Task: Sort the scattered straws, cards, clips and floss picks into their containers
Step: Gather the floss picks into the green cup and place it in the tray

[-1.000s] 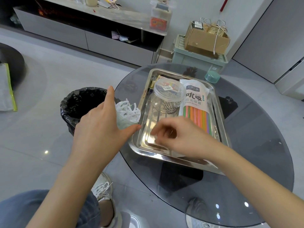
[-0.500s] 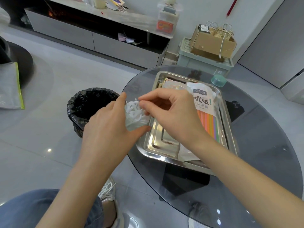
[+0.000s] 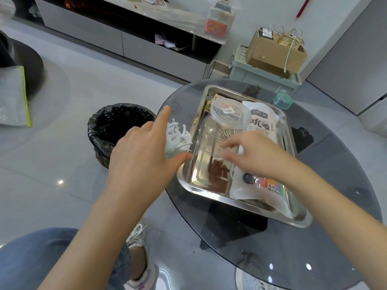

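Most of the sorting looks done, judging by how things lie. White floss picks (image 3: 178, 135) stand bundled in a clear cup (image 3: 176, 151) at the counter's (image 3: 272, 248) left edge, where the left hand (image 3: 142, 162) grips the cup with thumb and fingers curled round it and the forefinger straight. Paper clips (image 3: 228, 133) sit heaped in a clear jar (image 3: 209, 143) on the steel tray (image 3: 209, 192), coloured straws (image 3: 272, 183) are in their bag (image 3: 261, 122), and a card box (image 3: 213, 99) lies at the tray's far corner. The right hand (image 3: 257, 155) reaches into the tray beside the bag; its fingers are blurred, so I cannot tell whether they pinch anything. What is left seems to be a last stray bit or two on the tray floor, and the teal lid (image 3: 282, 101) lying apart beyond the tray. The bag reads "吮吸!" in large print and "40" in a dark disc; the jar's sticker is too small to read.
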### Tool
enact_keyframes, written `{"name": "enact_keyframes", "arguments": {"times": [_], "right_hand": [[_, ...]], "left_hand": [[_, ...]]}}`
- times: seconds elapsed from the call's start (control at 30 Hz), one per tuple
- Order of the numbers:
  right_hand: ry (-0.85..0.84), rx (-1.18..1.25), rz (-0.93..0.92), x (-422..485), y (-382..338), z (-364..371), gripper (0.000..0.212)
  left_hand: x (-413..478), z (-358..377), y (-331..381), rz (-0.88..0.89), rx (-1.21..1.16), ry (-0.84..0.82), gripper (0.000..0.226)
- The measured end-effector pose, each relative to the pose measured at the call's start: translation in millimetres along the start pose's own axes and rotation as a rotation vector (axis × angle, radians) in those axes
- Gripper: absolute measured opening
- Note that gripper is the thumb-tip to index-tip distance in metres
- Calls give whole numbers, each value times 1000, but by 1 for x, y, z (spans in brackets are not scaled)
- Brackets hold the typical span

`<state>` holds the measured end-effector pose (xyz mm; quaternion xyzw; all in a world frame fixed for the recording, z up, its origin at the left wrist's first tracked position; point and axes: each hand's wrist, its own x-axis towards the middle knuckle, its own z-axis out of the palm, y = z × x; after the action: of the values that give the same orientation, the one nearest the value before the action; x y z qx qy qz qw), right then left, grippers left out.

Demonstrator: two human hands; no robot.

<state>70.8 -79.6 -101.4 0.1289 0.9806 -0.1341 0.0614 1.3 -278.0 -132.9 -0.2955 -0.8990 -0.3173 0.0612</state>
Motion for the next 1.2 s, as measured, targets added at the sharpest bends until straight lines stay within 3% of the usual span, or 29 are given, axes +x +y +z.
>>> {"name": "enact_keyframes", "arguments": {"times": [0.03,0.1,0.3,0.5,0.63,0.87,1.2], "right_hand": [[-118,-96,9,-4,7,6,29],[-192,-191,-15,-14,14,16,27],[-109,-328,8,-29,24,12,37],[-115,-426,-88,-24,18,19,22],[-33,-422,-177,-21,10,33,13],[-38,59,-281,-28,1,34,22],[-140,232,-264,-46,-9,41,32]], "left_hand": [[0,1,1,10,-1,0,91],[-1,1,2,25,-5,5,90],[-1,4,4,7,-2,20,93],[0,7,7,16,15,32,94],[-1,7,7,29,10,30,96],[0,5,6,35,6,26,97],[1,6,6,25,-4,37,96]]}}
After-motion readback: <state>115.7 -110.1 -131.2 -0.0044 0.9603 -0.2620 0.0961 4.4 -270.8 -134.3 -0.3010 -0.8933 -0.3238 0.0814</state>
